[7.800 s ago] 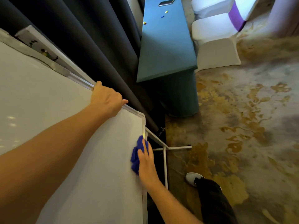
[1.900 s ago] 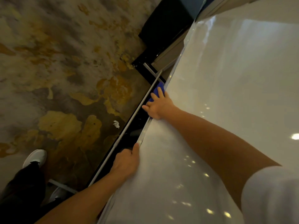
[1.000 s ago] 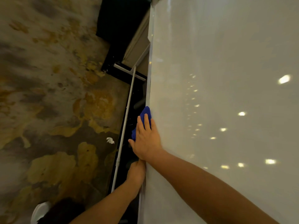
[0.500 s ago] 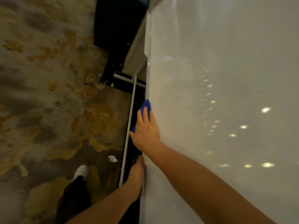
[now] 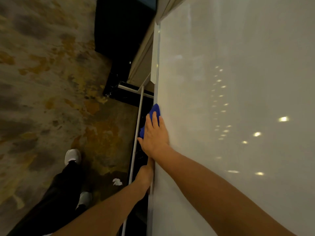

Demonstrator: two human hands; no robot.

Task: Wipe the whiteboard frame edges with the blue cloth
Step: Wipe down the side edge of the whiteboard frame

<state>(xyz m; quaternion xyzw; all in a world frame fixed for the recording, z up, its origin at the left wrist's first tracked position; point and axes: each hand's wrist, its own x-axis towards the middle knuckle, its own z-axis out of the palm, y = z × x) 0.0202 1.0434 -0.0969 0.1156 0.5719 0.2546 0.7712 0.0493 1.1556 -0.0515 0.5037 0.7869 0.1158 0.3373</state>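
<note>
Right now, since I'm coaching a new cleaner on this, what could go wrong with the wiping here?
The right hand only presses the cloth with flat fingers, and part hangs off the frame, so it could slip off. The left hand holds the same edge just behind, so a back stroke might bump it.

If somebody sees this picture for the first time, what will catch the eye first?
First the blue cloth, the only bright colour, which the right hand presses flat on the whiteboard frame near the centre. Then the glossy whiteboard that fills the right side, dotted with reflected lights. Lower down, the left hand holds the same frame.
</note>
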